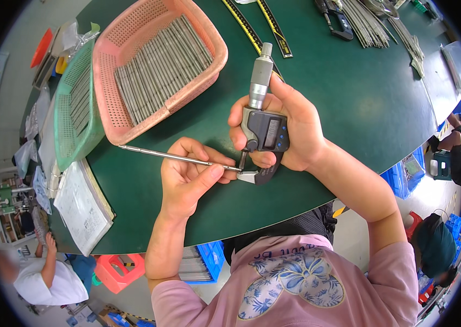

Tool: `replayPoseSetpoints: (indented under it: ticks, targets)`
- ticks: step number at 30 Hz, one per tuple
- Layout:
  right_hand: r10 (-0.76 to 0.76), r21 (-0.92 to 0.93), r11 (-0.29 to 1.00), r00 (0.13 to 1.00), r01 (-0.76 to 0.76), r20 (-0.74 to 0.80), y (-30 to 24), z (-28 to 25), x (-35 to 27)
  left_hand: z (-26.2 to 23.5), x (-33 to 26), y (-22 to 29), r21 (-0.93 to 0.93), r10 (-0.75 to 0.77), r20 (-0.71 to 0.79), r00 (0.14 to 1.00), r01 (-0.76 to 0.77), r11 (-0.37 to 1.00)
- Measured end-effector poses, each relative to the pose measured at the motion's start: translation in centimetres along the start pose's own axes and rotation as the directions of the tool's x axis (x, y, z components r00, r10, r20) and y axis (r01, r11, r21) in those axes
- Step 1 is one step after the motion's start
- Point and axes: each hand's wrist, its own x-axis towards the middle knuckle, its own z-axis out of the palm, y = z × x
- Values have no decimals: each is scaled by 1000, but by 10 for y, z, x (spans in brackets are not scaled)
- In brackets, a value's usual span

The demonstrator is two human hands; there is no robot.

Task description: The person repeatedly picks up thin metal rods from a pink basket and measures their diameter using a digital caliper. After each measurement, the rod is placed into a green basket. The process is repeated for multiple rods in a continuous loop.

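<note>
The left hand (182,185) is closed in a pinch, thumb against fingers, on a slim, straight, silver metal rod (148,151) with ringed grooves. The right hand (300,125) is wrapped around a grey-and-black digital micrometer (270,131) with a silver thimble, its thumb lying along the thimble.

Position: the rod lies across the left hand, its long axis running left to right and dipping slightly toward the person at the right. Its right end projects just past the left fingertips and sits at the micrometer's measuring gap, between spindle and anvil. The spindle axis runs roughly crosswise to the rod. The left hand is the nearer to this gap; the right hand's palm lies on the far side of the micrometer's body. Contact between rod and measuring faces cannot be confirmed from this view.

The rod's opposite end points toward the near corner of a pink perforated plastic basket (198,87), which holds a layer of similar silver rods (162,65). A green perforated plastic basket (78,150) stands beside it on the dark green tabletop (361,109).
</note>
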Motion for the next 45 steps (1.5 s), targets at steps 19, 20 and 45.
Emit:
replayPoseSetpoints:
  ticks: [19,20,45]
  targets:
    - [-40,-86,996,999,38,-13,0,2,-1,3,0,-1,86,-6,-82,997,13,996]
    - [-40,-91,995,999,39,-12,0,2,-1,3,0,-1,84,-6,-82,997,13,996]
    - [44,-13,999,998,-45,-38,-1,1,0,5,1,3,-19,-26,22,999,26,999]
